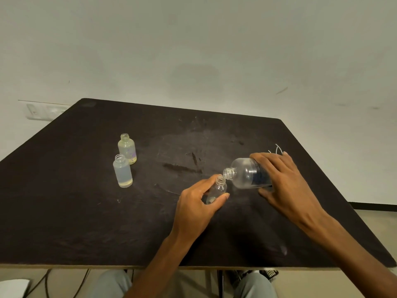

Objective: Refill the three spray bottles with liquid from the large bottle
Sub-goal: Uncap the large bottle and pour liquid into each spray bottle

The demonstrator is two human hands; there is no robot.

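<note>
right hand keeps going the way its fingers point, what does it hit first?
Nothing new nearby: the right hand already grips the large bottle. Its fingers point far-left; the way beyond looks free across the bare table, though depth is uncertain.

two small bottles (124, 161) upright on table (64, 211) left, third bottle (217, 190) centre, large bottle (247, 174) tipped just right, mouths possibly touching

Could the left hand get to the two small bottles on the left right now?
Probably not yet: the left hand is holding a small bottle under the large bottle. The table toward the two bottles is bare.
</note>
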